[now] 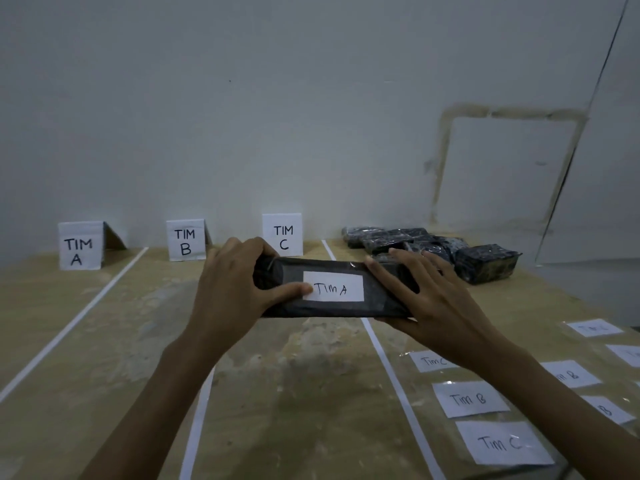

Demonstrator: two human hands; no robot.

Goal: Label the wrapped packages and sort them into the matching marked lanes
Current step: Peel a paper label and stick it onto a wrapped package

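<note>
Head view, looking down over a tan table [294, 393] divided by white lane lines [72, 323]. At the centre of the frame both hands hold a dark wrapped package [332, 308], long side across the picture. It seems to be raised a little above the table, but that is hard to confirm. A white label [341, 289] reading "TIM A" lies on its top face.

The left hand [235, 282] grips the package's left end, fingers curled over the far edge and thumb pressing the label's left edge. The right hand [419, 292] lies on the right end with its fingers straight and slightly apart. Its thumb looks tucked under the near edge.

Along the back wall, folded paper signs stand from left to right: TIM A sign [80, 245], TIM B sign [186, 240], TIM C sign [282, 234]. A pile of wrapped packages [433, 247] without visible labels sits at the upper right. Spare labels [471, 399] lie at the lower right.

The step in hand appears to be fixing the label. To do it well, the thumb should probably sweep from the left edge towards the right, flattening the paper without creases. The right hand should steady the far end so the glossy wrap does not slip. Once the corners sit flat, the package belongs in the lane at the far left of the frame, before the TIM A sign.
</note>
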